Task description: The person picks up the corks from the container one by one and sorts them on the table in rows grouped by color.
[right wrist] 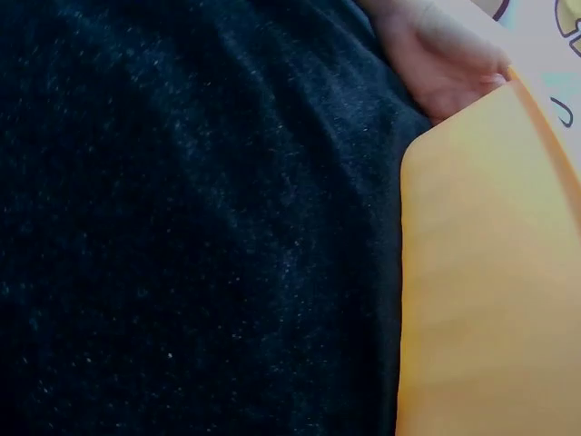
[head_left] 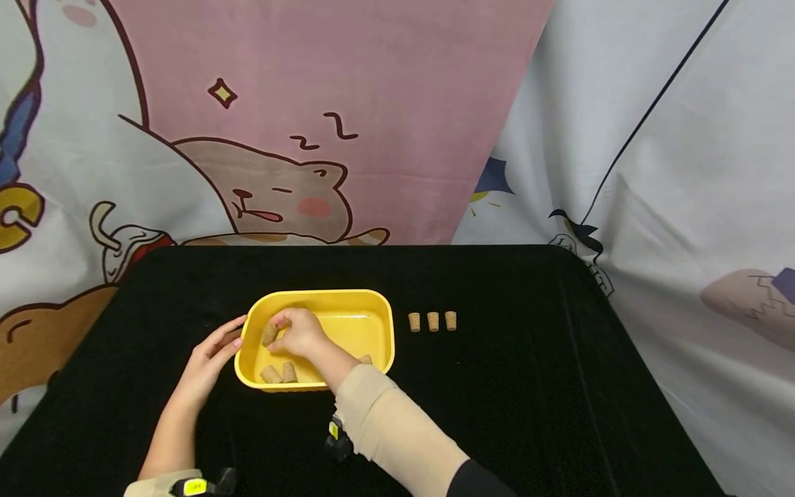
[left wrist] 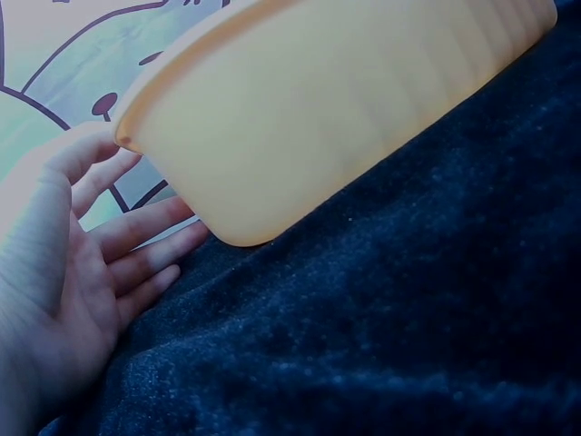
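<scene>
A yellow basin (head_left: pixel 363 297) stands on the black cloth. My right hand (head_left: pixel 302 336) reaches into its left part and pinches a cork (head_left: pixel 270 335) between thumb and fingers. Two more corks (head_left: pixel 270 374) (head_left: pixel 289 372) lie at the front left inside, and another cork (head_left: pixel 366 359) is partly hidden behind my right forearm. My left hand (head_left: pixel 208 359) touches the basin's left end; in the left wrist view that hand (left wrist: pixel 100 245) has its thumb by the rim and its fingers extended against the end wall. The right wrist view shows the basin's outer side (right wrist: pixel 490 272) and my left hand (right wrist: pixel 440 54).
Three corks (head_left: pixel 414 322) (head_left: pixel 433 322) (head_left: pixel 450 321) stand in a row to the right of the basin. The black cloth (head_left: pixel 528 386) covers the table, and a printed curtain (head_left: pixel 422 124) hangs behind its far edge.
</scene>
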`<state>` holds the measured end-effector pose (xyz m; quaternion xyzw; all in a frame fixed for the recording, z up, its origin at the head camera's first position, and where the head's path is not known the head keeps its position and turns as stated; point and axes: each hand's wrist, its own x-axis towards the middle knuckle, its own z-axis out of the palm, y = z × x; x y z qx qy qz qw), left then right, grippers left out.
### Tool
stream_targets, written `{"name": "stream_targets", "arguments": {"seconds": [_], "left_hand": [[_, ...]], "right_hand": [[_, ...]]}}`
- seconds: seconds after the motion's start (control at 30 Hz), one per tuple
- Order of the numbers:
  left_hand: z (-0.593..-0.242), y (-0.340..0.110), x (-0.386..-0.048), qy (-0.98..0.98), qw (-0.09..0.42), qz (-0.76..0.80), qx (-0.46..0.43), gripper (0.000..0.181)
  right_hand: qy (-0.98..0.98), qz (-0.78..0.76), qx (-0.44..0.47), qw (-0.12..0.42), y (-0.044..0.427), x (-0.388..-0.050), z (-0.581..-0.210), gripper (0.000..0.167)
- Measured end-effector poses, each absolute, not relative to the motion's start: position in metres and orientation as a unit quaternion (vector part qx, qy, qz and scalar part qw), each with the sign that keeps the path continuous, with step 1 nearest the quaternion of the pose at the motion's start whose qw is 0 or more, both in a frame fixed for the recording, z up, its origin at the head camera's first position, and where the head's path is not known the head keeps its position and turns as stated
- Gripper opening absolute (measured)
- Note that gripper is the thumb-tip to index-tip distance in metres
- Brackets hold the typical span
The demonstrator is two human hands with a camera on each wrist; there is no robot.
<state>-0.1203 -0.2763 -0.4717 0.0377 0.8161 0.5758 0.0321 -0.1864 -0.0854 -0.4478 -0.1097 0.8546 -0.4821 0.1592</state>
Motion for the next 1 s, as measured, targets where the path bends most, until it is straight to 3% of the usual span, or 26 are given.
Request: {"name": "stream_targets", "arguments": {"seconds": [1.0], "left_hand": [[-0.474, -0.2789, -0.1209, 0.812, 0.021, 0.581, 0.045, 0.047]], "right_hand": [[0.91, -0.339, -0.216, 0.099, -0.0867, -0.1865, -0.4462, 0.033]]}}
